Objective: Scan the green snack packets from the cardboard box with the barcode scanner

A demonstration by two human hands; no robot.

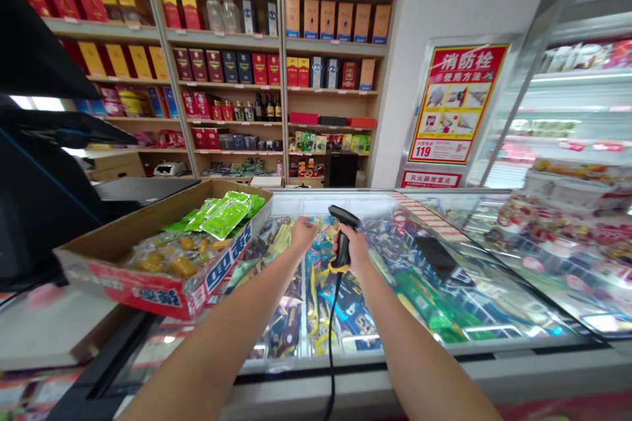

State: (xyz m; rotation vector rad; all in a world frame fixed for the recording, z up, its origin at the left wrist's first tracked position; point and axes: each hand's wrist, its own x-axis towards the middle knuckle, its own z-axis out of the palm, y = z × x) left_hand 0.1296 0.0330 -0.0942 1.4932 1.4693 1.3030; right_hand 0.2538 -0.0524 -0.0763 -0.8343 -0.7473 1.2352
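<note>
The right hand (pixel 355 250) is closed around the grip of a handheld barcode scanner (pixel 342 240), which has a black head and a yellow collar at its base. The head tilts up and away from the hand, and a black coiled-free cable (pixel 330 342) drops from the scanner's base past the wrist and out of the bottom of the view. The left hand (pixel 303 232) is open, palm down and holding nothing, just beside the scanner. It sits over the glass-topped chest freezer (pixel 316 368), though I cannot tell whether it touches the glass. Below both hands, the freezer is packed with colourful packaged snacks (pixel 336 316). Left of the left hand, a cardboard carton (pixel 148 289) rests on the freezer's edge and the bench (pixel 49 332), holding green sachets (pixel 227 215) and clear packets of yellow food (pixel 172 265). Far ahead of the hands stand wooden shelves of red, yellow and blue boxed liquor and bottles (pixel 217 66). Ahead and to the right of the right hand, a red-and-yellow fire hydrant instruction sign (pixel 457 104) hangs on the wall beside a lit refrigerated display case (pixel 577 112).
</note>
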